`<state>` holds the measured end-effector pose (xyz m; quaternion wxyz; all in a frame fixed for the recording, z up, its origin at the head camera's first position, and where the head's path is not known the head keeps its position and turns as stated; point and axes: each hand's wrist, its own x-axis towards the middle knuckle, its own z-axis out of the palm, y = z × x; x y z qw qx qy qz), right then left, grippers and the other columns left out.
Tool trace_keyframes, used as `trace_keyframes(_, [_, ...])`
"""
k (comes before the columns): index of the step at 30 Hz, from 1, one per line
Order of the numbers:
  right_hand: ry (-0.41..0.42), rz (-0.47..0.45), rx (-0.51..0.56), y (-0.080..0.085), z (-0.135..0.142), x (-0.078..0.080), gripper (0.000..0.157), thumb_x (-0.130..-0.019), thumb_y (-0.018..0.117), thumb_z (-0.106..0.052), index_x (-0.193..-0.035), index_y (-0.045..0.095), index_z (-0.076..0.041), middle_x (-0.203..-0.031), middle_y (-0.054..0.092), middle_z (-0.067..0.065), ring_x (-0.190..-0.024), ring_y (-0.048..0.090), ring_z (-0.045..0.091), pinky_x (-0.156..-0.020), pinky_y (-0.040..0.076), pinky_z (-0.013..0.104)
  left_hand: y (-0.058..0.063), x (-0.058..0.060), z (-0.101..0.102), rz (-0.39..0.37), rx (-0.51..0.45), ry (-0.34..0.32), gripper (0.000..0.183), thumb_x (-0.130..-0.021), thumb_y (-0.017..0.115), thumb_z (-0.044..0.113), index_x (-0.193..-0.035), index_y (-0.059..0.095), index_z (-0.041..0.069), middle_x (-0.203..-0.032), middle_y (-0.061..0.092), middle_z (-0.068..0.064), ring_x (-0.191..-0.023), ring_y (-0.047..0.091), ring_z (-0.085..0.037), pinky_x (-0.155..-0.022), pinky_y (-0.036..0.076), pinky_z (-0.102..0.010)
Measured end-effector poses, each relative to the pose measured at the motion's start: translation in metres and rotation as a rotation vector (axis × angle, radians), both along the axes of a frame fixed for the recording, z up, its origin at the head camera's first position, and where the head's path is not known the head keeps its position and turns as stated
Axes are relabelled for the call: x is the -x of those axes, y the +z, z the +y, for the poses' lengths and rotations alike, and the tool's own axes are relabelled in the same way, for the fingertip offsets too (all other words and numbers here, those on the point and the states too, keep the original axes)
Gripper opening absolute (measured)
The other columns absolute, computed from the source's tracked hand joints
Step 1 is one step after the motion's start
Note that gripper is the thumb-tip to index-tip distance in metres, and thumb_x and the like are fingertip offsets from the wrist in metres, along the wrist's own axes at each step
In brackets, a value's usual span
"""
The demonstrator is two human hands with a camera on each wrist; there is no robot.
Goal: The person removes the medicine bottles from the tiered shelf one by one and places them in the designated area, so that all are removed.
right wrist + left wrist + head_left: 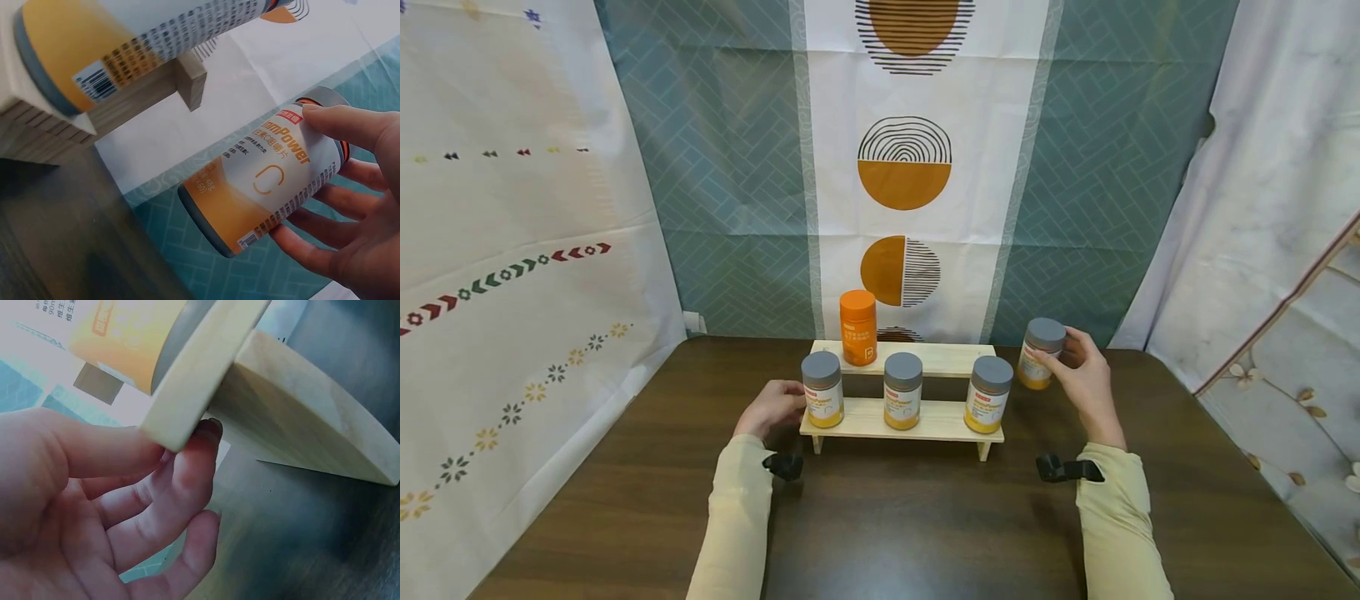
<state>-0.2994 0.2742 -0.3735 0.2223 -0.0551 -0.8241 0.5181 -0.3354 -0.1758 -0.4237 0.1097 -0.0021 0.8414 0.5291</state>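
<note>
My right hand [1084, 379] grips a supplement bottle [269, 172] with a grey lid and a white and orange label, held beside the right end of a two-step wooden rack [936, 421]. In the right wrist view, thumb and fingers lie on opposite sides of the bottle. At the rack's left end my left hand [125, 494] pinches the edge of the lower shelf [200, 375] between thumb and fingers. Three similar grey-lidded bottles [902, 392] stand spaced along the lower shelf. An orange bottle [858, 327] stands on the upper shelf, towards its left.
The rack stands on a dark wooden table [880, 517]. Behind it hangs a teal and white cloth [737, 167] with round patterns. White patterned cloths border the left and right sides. Each wrist wears a black strap [1067, 469].
</note>
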Motion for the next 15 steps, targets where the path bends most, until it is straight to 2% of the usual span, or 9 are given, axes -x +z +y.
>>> trace_keyframes(9, [-0.003,0.0,0.042,-0.0057,0.0006,0.0007,0.063,-0.089,0.07,-0.025,-0.144,0.042,-0.01,-0.134,0.055,0.016,-0.094,0.048,-0.009,-0.083,0.042,0.015,-0.001,0.0015,0.0004,0.007,0.023,0.019,0.033,-0.095,0.054,0.011,-0.12,0.057,-0.01,-0.12,0.061,-0.024,-0.077,0.066,-0.016,-0.079,0.057,-0.038])
trace_keyframes(12, [0.005,-0.017,0.035,-0.0057,0.0013,-0.0002,0.066,-0.09,0.069,-0.027,-0.146,0.039,-0.011,-0.136,0.054,0.017,-0.098,0.049,-0.005,-0.088,0.043,0.022,-0.0006,0.0023,-0.0002,0.017,0.019,0.016,0.032,-0.095,0.054,0.011,-0.119,0.057,-0.01,-0.12,0.061,-0.024,-0.075,0.065,-0.015,-0.08,0.057,-0.038])
trace_keyframes(15, [0.02,-0.039,0.027,-0.0071,0.0027,-0.0009,0.068,-0.09,0.069,-0.026,-0.147,0.036,-0.01,-0.138,0.053,0.019,-0.107,0.052,0.008,-0.095,0.042,0.032,-0.0002,0.0026,-0.0005,0.028,0.013,0.011,0.031,-0.095,0.054,0.01,-0.118,0.057,-0.011,-0.119,0.061,-0.025,-0.073,0.063,-0.015,-0.079,0.057,-0.038])
